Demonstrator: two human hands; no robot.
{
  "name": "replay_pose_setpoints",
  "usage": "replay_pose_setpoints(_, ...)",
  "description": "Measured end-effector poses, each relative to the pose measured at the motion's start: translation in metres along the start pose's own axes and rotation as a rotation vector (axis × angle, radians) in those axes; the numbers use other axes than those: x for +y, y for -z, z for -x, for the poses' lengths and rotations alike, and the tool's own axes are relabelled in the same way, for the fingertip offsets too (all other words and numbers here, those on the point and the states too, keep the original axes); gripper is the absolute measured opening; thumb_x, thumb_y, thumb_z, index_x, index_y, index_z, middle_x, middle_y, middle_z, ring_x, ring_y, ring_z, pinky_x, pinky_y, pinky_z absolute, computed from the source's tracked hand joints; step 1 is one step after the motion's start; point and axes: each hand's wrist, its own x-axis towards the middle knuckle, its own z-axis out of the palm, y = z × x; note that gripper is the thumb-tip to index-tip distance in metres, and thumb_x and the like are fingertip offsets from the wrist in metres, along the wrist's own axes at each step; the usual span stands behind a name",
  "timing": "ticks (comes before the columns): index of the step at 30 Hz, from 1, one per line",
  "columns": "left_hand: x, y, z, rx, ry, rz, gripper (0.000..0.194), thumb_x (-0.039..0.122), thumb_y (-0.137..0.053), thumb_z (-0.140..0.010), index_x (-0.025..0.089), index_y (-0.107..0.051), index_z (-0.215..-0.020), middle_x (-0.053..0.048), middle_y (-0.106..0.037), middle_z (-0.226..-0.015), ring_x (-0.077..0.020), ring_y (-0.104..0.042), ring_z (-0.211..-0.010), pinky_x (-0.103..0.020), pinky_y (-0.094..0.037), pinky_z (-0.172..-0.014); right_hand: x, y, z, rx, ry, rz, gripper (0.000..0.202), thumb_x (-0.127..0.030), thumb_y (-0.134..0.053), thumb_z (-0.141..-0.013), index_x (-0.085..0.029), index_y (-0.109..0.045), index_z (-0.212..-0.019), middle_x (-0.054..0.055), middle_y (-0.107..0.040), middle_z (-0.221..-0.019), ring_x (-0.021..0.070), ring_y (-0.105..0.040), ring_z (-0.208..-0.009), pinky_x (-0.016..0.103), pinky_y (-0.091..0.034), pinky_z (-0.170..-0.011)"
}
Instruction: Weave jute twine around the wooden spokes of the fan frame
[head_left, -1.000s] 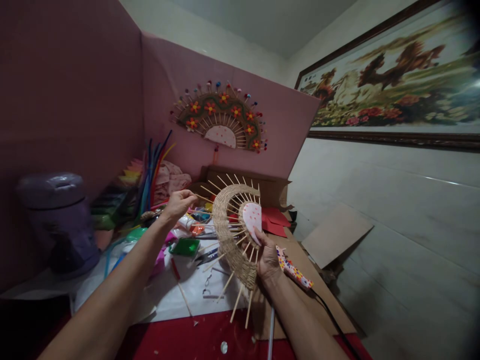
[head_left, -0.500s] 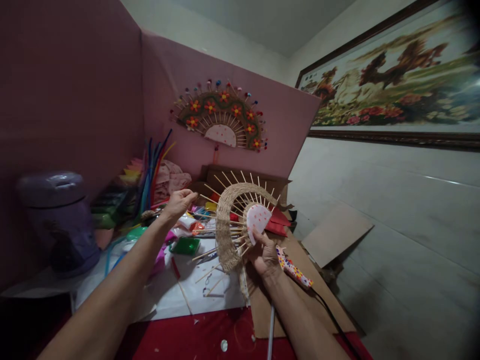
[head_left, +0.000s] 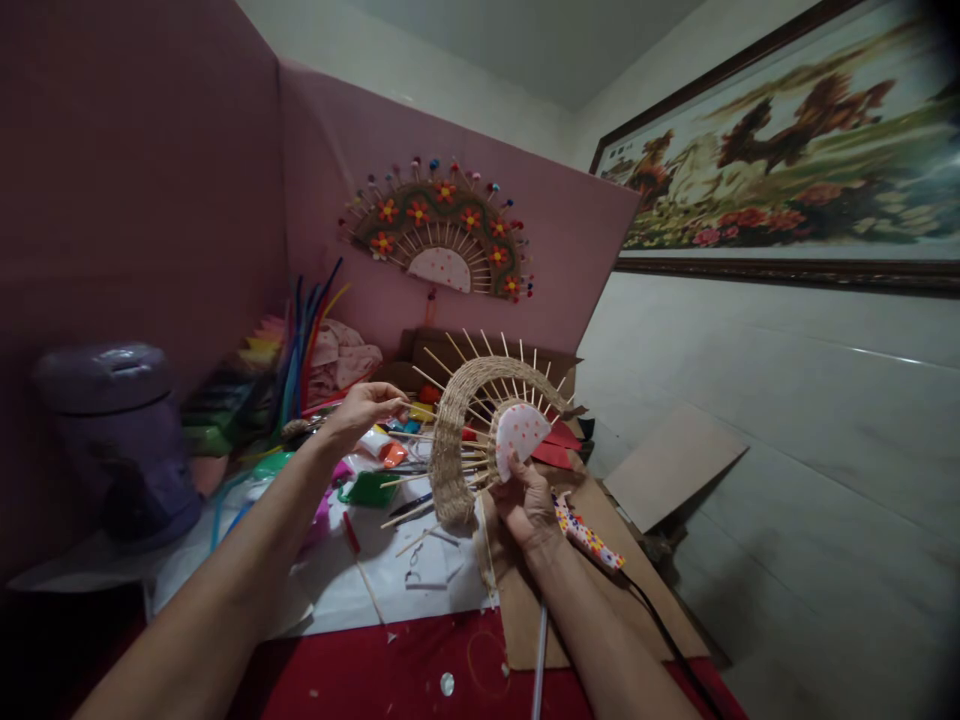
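Note:
My right hand (head_left: 527, 505) grips a half-made fan (head_left: 452, 430) by its white, red-dotted half-round centre (head_left: 521, 437), thumb in front. Thin wooden sticks radiate from that centre through a curved band of woven twine, their bare ends poking out past it. The fan is tilted, its band arching over the left and top. My left hand (head_left: 375, 402) is closed in a pinch at the outer tip of one stick on the fan's left side. Whatever sits between those fingertips is too small to make out.
A finished fan with flowers (head_left: 442, 230) hangs on the pink board. A flower-patterned glue gun (head_left: 589, 535) with a black cord lies on cardboard (head_left: 517, 620). Left are a purple canister (head_left: 116, 450), pipe cleaners (head_left: 304, 330) and a green packet (head_left: 367, 490). A red-ended stick (head_left: 364, 570) lies on white paper.
My left hand has shifted slightly right, up against a stick's tip. In my right hand the fan has turned a little and risen slightly. My view has moved a little.

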Motion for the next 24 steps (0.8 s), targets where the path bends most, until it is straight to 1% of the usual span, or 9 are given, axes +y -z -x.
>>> replay_pose_setpoints(2, 0.002, -0.001, 0.002, -0.01, -0.003, -0.002, 0.014, 0.022, -0.068, -0.057, 0.015, -0.067, -0.069, -0.004, -0.067, -0.062, -0.0141, -0.058, -0.059, -0.026, -0.043, -0.06, -0.001, -0.001, 0.0, 0.041, -0.027, -0.053, 0.03, -0.012, -0.073, -0.062, -0.022, -0.063, -0.089, -0.004, -0.069, -0.074, 0.0075, -0.057, -0.052, 0.015, -0.042, -0.039)
replay_pose_setpoints(5, 0.005, -0.006, 0.004, 0.025, 0.001, -0.033, 0.011, 0.021, -0.061, -0.058, 0.015, -0.066, -0.066, -0.004, -0.067, -0.064, -0.0146, -0.06, -0.061, -0.026, -0.044, -0.062, -0.002, -0.003, 0.0, 0.066, -0.033, -0.1, 0.033, -0.01, -0.075, -0.059, -0.022, -0.063, -0.087, -0.004, -0.069, -0.074, 0.0067, -0.056, -0.051, 0.014, -0.04, -0.038)
replay_pose_setpoints(9, 0.007, -0.011, 0.004, 0.03, 0.038, -0.088, 0.014, 0.025, -0.057, -0.06, 0.016, -0.065, -0.068, -0.003, -0.067, -0.062, -0.0159, -0.06, -0.06, -0.026, -0.043, -0.057, -0.002, -0.004, -0.002, 0.072, -0.031, -0.133, 0.028, -0.01, -0.076, -0.06, -0.021, -0.064, -0.083, -0.005, -0.068, -0.068, 0.0072, -0.057, -0.051, 0.016, -0.046, -0.042)
replay_pose_setpoints(11, 0.008, -0.011, 0.003, 0.064, 0.036, -0.07, 0.015, 0.025, -0.057, -0.059, 0.015, -0.064, -0.067, -0.003, -0.067, -0.06, -0.0159, -0.06, -0.058, -0.025, -0.043, -0.055, -0.002, -0.005, -0.003, 0.076, -0.037, -0.164, 0.026, -0.009, -0.075, -0.061, -0.02, -0.064, -0.081, -0.006, -0.067, -0.063, 0.0075, -0.058, -0.052, 0.017, -0.048, -0.045)
replay_pose_setpoints(16, 0.014, 0.0, 0.003, 0.242, 0.062, 0.002, 0.021, 0.025, -0.058, -0.057, 0.013, -0.066, -0.072, -0.004, -0.066, -0.055, -0.0138, -0.057, -0.051, -0.022, -0.04, -0.05, 0.001, -0.005, -0.005, 0.118, -0.047, -0.184, 0.023, -0.008, -0.075, -0.061, -0.018, -0.063, -0.08, -0.006, -0.065, -0.059, 0.0084, -0.06, -0.053, 0.019, -0.051, -0.049)
replay_pose_setpoints(18, 0.019, 0.006, 0.003, 0.34, 0.05, 0.026, 0.022, 0.024, -0.058, -0.056, 0.012, -0.066, -0.072, -0.003, -0.065, -0.053, -0.0126, -0.056, -0.047, -0.021, -0.038, -0.046, 0.003, -0.006, -0.004, 0.136, -0.055, -0.163, 0.023, -0.008, -0.075, -0.061, -0.018, -0.063, -0.079, -0.005, -0.065, -0.059, 0.0089, -0.06, -0.054, 0.019, -0.052, -0.051)
replay_pose_setpoints(22, 0.03, 0.015, 0.004, 0.566, 0.007, 0.082, 0.02, 0.02, -0.054, -0.054, 0.012, -0.063, -0.07, 0.001, -0.059, -0.045, -0.0105, -0.05, -0.039, -0.019, -0.035, -0.041, 0.007, -0.008, -0.002, 0.131, -0.075, -0.094, 0.026, -0.007, -0.076, -0.058, -0.018, -0.061, -0.076, -0.005, -0.065, -0.061, 0.0091, -0.06, -0.056, 0.021, -0.054, -0.053)
replay_pose_setpoints(24, 0.035, 0.018, 0.006, 0.636, -0.016, 0.118, 0.02, 0.018, -0.052, -0.053, 0.012, -0.062, -0.07, 0.002, -0.057, -0.043, -0.0096, -0.048, -0.036, -0.019, -0.035, -0.04, 0.009, -0.009, -0.002, 0.137, -0.09, -0.058, 0.027, -0.007, -0.077, -0.056, -0.017, -0.059, -0.072, -0.005, -0.066, -0.063, 0.0091, -0.06, -0.056, 0.021, -0.054, -0.052)
